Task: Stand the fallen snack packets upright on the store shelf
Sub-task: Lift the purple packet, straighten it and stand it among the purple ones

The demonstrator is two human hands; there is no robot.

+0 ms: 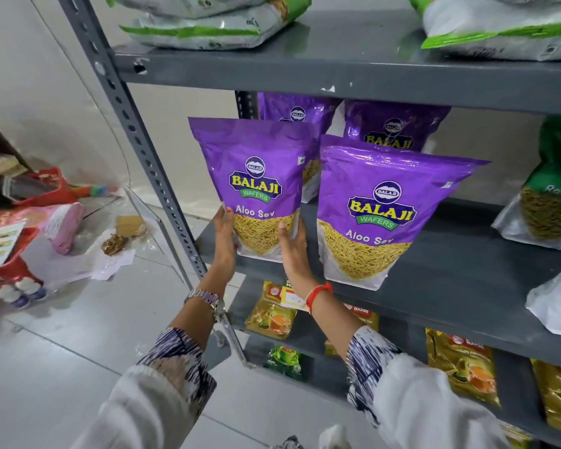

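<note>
While a purple Aloo Sev packet (256, 189) is kept upright at the front left corner of the middle shelf (467, 254), it is clasped low down between both hands. The left hand (224, 241) is pressed flat against the packet's left edge, at about 9 o'clock of the pack, with the thumb laid on the front near the printed name. The right hand (293, 244) is set against the right edge, at about 3 o'clock, fingers spread along the clear window where the yellow strands are seen. Neither hand is curled closed; the packet is held by pressure from the two sides.

A second purple packet (379, 212) is seen standing upright just beside the first, at 3 o'clock of it, untouched. Two further purple packets (392, 128) are stood behind, toward 12 o'clock, partly hidden. At the far 3 o'clock end of the same shelf, green packets (551, 189) are placed, one cut off by the frame edge.

White-and-green bags (208, 24) are laid flat on the shelf above, at 12 o'clock. Yellow tea packs (271, 315) are arranged on the shelf below, at 6 o'clock.

A watch (208, 299) is worn on the left wrist and a red thread band (318, 294) on the right. Red and pink items (46, 202) are scattered on the tiled floor (78, 351) at 9 o'clock.
</note>
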